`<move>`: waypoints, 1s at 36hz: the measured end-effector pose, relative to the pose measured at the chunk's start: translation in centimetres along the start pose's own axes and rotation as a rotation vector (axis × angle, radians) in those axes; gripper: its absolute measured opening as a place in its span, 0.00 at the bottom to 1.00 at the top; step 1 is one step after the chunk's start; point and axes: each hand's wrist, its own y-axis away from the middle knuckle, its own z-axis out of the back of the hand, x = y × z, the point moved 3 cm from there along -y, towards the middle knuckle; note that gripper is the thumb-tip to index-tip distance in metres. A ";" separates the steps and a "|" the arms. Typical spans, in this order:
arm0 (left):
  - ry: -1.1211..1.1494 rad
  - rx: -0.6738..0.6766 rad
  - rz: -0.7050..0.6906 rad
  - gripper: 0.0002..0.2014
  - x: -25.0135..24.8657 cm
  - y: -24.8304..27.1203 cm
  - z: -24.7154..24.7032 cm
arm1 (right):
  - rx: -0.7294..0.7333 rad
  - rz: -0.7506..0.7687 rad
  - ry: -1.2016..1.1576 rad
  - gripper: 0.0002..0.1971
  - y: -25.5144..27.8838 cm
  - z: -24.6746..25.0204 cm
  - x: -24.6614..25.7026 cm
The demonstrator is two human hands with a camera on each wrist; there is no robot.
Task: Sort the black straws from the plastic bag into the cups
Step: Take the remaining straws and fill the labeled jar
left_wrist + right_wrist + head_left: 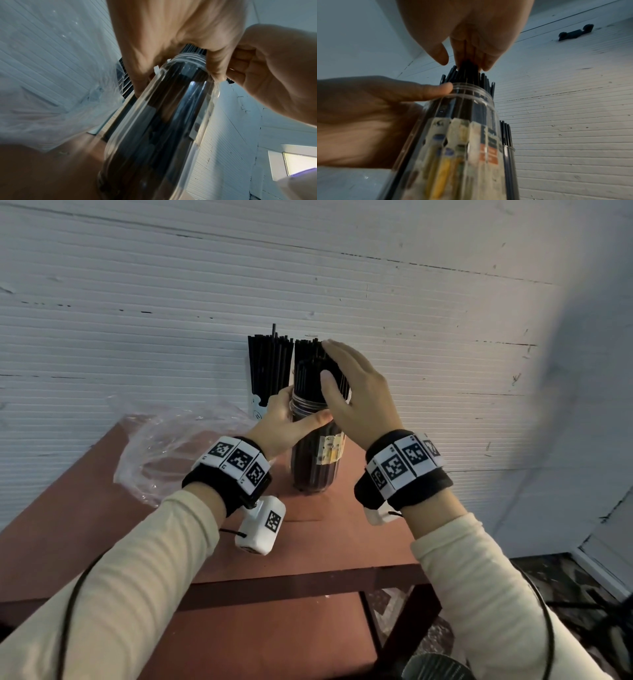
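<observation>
The left hand [284,422] grips the clear cup [317,460] just below its rim, thumb across the front and fingers curled round the far side, and steadies it upright on the worktop [85,508]. The right hand [356,392] rests on the tops of the straws [308,368] that stand in this cup; its fingers lie straight and close together over the straw ends, with the thumb held off to the side, so the hand presses rather than grasps. The right wrist view shows the fingertips [486,63] in contact with the tallest ends, which stand proud of the rest. The likely step in hand is tamping the bundle level. A second cup [257,405], white with a printed mark, stands just behind and to the left, against the wall, and is also packed with upright straws; one straw in it stands higher than its neighbours. The plastic bag [164,443] lies crumpled on the worktop to the left of both cups, and no straws are visible inside it, though its folds hide part of the interior. By this evidence the sorting is close to complete: both cups are filled and the bag appears emptied. What remains is probably to seat the raised straws and release the clear cup.
</observation>
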 end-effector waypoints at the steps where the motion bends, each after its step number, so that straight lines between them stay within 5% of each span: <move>1: -0.004 -0.006 -0.006 0.19 0.0 0.0 0.1 | 0.005 0.000 0.000 0.22 0.1 -0.1 -0.1; 8: -0.037 -0.050 0.001 0.25 0.0 -0.1 0.3 | -0.062 0.026 -0.021 0.18 0.5 -0.7 -0.3; 11: -0.065 -0.081 0.044 0.40 0.2 0.1 0.5 | -0.068 0.026 -0.010 0.18 0.9 -1.0 -0.4; 17: -0.113 -0.106 0.091 0.36 0.0 0.3 0.9 | 0.003 0.018 -0.043 0.21 0.7 -0.1 -0.5; 20: -0.165 -0.095 0.092 0.39 -0.3 0.3 1.3 | 0.092 -0.033 -0.085 0.32 0.6 0.7 -1.3; 25: -0.096 -0.024 0.158 0.52 -0.3 0.4 2.3 | 0.259 -0.352 -0.232 0.52 1.0 1.1 -4.1; 29: 0.035 0.019 0.205 0.44 -0.5 0.5 2.5 | 0.479 -0.484 -0.304 0.61 1.0 -0.7 -6.7; 34: 0.050 0.109 0.244 0.16 -0.6 0.7 2.3 | 0.561 -0.450 -0.432 0.46 1.6 -2.5 -6.8; 36: 0.055 0.108 0.247 0.12 -0.5 0.7 2.2 | 0.523 -0.448 -0.458 0.47 1.8 -2.8 -6.6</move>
